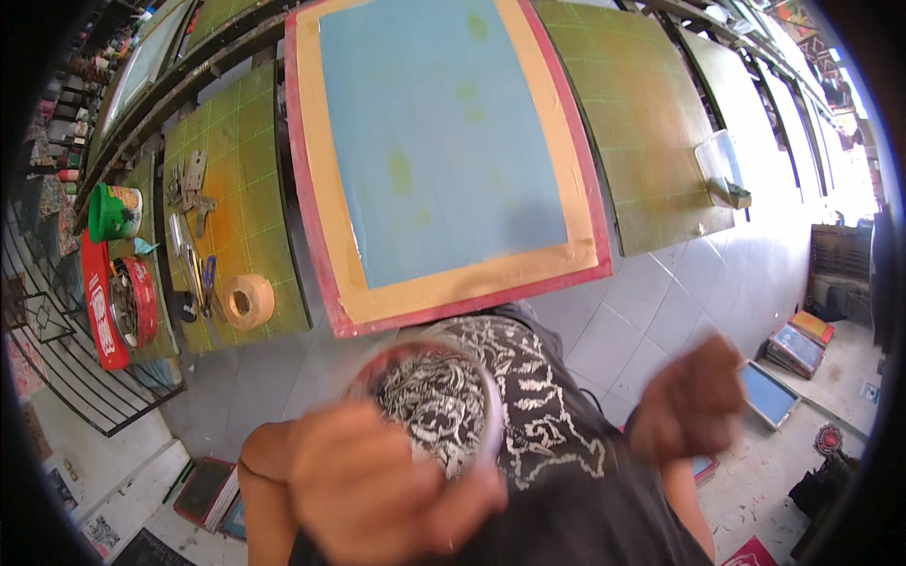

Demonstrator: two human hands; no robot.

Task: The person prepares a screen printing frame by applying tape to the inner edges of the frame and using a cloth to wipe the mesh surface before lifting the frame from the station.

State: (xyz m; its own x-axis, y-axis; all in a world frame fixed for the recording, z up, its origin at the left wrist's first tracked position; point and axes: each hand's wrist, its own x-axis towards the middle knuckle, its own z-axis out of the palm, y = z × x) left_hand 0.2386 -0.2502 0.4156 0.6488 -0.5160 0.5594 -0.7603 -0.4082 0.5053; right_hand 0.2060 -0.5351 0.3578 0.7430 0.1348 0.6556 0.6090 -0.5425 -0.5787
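My left hand [373,481], blurred by motion, is closed around a large ring-shaped roll of tape [494,415] held up in front of my body. Its rim looks pale and glossy on the right, and my patterned dark shirt shows through the hole. To the right, my right hand [689,401] is raised with its fingers curled in. It is too smeared to show whether anything is in it. Just beyond both hands lies a red-framed screen [453,141] with a blue surface, several green patches and tan tape along its inner border.
On the left board [241,160] lie a tan tape roll [249,302], a blue-handled cutter [209,274] and metal hinges [196,170]. A green tub [115,212] and a round red tin [132,300] stand farther left. A clear scraper-like piece [722,170] rests on the right board [637,123].
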